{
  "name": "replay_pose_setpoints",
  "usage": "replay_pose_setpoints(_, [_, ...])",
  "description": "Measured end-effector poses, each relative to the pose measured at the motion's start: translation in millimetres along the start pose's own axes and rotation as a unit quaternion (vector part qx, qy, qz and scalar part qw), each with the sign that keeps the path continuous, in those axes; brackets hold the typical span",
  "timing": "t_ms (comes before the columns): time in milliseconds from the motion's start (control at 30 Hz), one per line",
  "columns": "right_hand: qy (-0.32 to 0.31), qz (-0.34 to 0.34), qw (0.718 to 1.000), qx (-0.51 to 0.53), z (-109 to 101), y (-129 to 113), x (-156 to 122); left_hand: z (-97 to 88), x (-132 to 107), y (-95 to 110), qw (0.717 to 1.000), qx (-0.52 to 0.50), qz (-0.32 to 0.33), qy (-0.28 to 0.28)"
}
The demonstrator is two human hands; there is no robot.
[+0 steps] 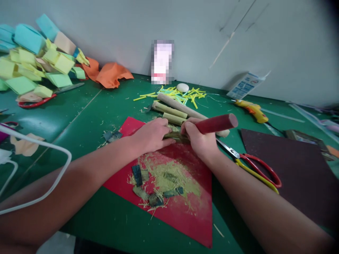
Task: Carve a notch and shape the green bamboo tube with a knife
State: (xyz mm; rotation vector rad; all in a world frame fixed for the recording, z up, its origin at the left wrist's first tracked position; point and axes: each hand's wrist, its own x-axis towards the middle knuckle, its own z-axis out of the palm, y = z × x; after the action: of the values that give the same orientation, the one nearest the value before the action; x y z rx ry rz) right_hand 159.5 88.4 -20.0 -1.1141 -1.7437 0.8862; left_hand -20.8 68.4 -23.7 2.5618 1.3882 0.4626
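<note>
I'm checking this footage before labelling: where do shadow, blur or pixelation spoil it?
Head view: the upright object by the wall is pixelated beyond reading; same view: shadow darkens part of the red sheet near the right hand, the top-right corner goes black, and the right edge looks soft.

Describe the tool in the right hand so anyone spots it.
On the green tabletop, find the flat red sheet. Over its far right, the right hand holds the dark-red cylindrical-handled tool. Unlike the red-and-yellow-handled metal scissors beside it, it has one thick, straight handle and no loops.
</note>
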Motion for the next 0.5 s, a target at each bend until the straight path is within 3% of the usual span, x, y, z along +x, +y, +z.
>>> replay_pose_setpoints(167, [0.029, -0.046, 0.998, -0.015, 2.3, -2.4, -0.1, 0.2, 0.0, 3.3, 1.0, 0.028, 0.003, 0.0])
replay_pose_setpoints(333, [-0.029, -0.067, 0.994, -0.081, 1.3, -8.1, -0.4, 1.1, -1.4, 1.8, 0.998, 0.049, 0.03, 0.009])
replay_pose_setpoints(500, [-0.029, -0.082, 0.992, -0.087, 1.6, -7.4, -0.9, -0.1, -2.2, -2.2, 0.997, 0.047, 0.056, 0.001])
